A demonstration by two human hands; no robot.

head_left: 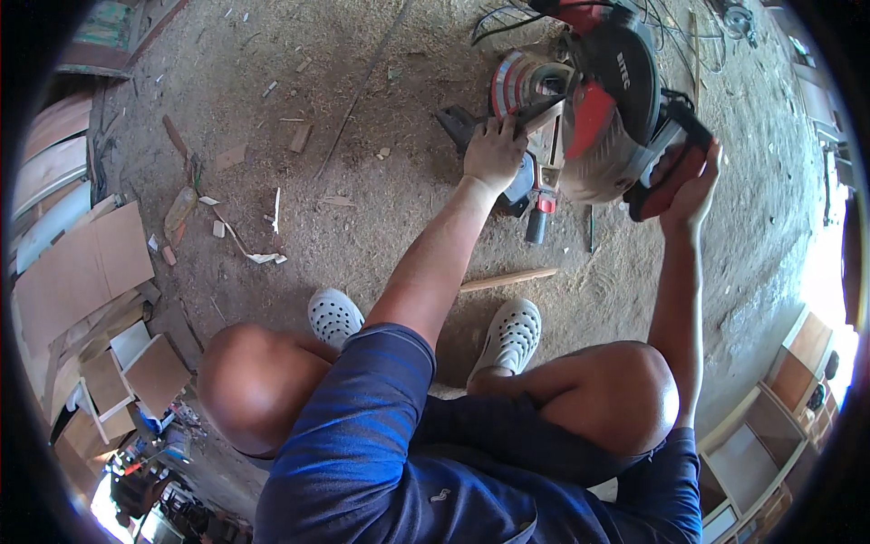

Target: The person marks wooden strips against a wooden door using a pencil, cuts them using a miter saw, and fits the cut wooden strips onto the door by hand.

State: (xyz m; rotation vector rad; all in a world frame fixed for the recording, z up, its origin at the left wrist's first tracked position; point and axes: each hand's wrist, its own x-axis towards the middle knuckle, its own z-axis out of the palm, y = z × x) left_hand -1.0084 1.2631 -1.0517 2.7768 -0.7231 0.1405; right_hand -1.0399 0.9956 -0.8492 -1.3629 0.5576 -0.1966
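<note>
A mitre saw (625, 100) with a red and black body and a grey lower blade guard stands on the ground in front of me. My right hand (693, 195) is wrapped round its red and black handle (669, 177) on the right side. My left hand (496, 154) is bent over the saw's fence area, left of the blade guard. A dark, pointed piece with a pale side (542, 115) extends from its fingertips toward the blade; I cannot tell whether it is a workpiece or part of the saw. A black and red knob (536, 222) sticks out at the saw's front.
A narrow wood strip (509, 279) lies between my white clogs (515, 331) and the saw. Sawdust and offcuts (300, 138) litter the ground. Wooden boards (86, 272) are stacked at left; a cabinet frame (752, 449) stands at lower right. Black cables (503, 14) run behind the saw.
</note>
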